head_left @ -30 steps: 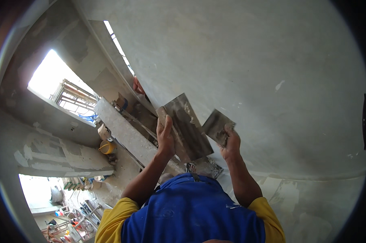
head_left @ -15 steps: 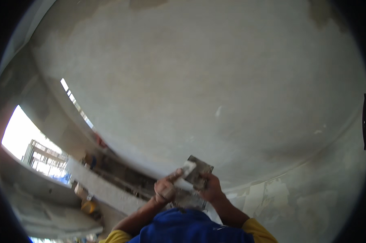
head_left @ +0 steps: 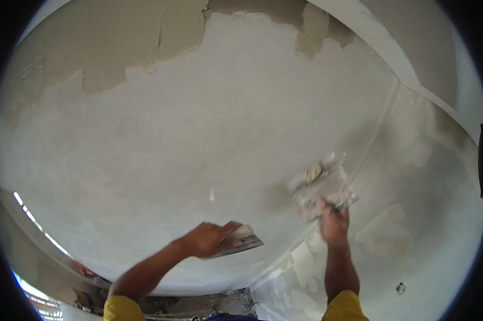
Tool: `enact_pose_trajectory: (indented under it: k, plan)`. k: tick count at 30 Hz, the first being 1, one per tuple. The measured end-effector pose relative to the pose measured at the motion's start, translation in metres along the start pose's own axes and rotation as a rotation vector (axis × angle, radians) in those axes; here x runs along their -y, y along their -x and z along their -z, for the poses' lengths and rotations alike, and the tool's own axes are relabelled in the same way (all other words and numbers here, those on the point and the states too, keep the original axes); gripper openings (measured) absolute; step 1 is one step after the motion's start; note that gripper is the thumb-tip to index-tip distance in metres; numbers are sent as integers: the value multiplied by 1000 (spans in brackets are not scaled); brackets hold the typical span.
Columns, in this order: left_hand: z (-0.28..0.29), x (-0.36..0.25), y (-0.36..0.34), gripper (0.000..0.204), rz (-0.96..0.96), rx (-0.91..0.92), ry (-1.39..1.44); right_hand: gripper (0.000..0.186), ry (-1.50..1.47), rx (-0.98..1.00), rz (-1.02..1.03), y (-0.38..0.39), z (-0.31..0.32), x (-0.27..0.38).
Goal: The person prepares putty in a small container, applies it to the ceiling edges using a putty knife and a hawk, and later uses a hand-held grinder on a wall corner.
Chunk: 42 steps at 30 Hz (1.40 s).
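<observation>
From where I stand, the big pale grey wall [head_left: 214, 117] takes up most of the view, curving away in front of the person, with a side wall [head_left: 434, 214] meeting it at a corner on the right. Up high, a ragged brown patch [head_left: 140, 43] spreads over the left part of the wall. Two bare forearms reach up from yellow sleeves [head_left: 345, 306]. The flat scraper [head_left: 329, 184], smeared thick with pale paste and a bit blurred, is up near that corner; the right hand [head_left: 335, 222] has its near edge gripped. Lower and to the left is the trowel [head_left: 246, 239], its blade tilted, with the left hand [head_left: 206, 239] wrapped around it. Whether either tool touches the wall, I can't tell. A lump of paste [head_left: 313, 172] sits on the scraper, and a small white fleck [head_left: 212, 195] marks the wall above the trowel.
</observation>
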<state>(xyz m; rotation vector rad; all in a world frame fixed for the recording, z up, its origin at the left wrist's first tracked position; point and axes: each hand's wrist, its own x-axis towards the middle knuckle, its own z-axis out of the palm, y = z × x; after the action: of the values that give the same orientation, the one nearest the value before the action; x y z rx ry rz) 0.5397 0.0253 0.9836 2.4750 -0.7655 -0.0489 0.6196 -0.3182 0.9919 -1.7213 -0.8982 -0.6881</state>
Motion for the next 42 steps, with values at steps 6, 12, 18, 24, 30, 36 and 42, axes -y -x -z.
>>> enact_pose_trajectory:
  k: [6, 12, 18, 24, 30, 36, 42]
  plan:
    - [117, -63, -67, 54, -133, 223, -156, 42, 647, -207, 360, -184, 12, 150]
    - [107, -47, -53, 57, -279, 253, -7, 59, 1043, -242, 531, -215, 1, 192]
    - [130, -48, -94, 57, -308, 308, -62, 62, 1134, -268, 579, -286, 21, 161]
    - [108, -27, -103, 56, -510, 183, -38, 61, 1181, -360, 570, -304, 15, 146]
    - [104, -23, -108, 57, -541, 156, -59, 60, 1287, -431, 641, -329, 20, 128]
    - [103, -24, -109, 57, -522, 155, -91, 65, 1324, -432, 625, -328, 14, 114]
    - [105, -28, -108, 56, -515, 181, -99, 81, 1376, -374, 495, -291, 3, 91]
